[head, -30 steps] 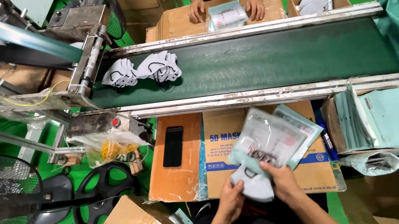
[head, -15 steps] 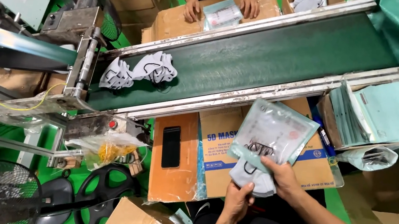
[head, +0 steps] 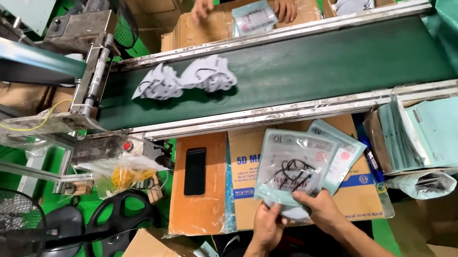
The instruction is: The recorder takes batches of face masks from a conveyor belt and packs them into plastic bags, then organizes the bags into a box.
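Fingers of both hands (head: 294, 214) gripping clear pouch (head: 293, 166); cardboard box (head: 246, 178) beside green conveyor belt (head: 319, 70)

The pouch (head: 293, 167) I hold is clear with a pale teal edge, black loops showing inside. My belt (head: 331, 71) is dark green, the masks (head: 188, 79) on it white, the phone (head: 195, 171) black, the cardboard (head: 198, 207) orange-brown.

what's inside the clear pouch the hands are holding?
Through the clear pouch, held by the left hand and right hand, pale masks with dark ear loops show. How many cannot be told. A second pouch lies partly hidden behind it.
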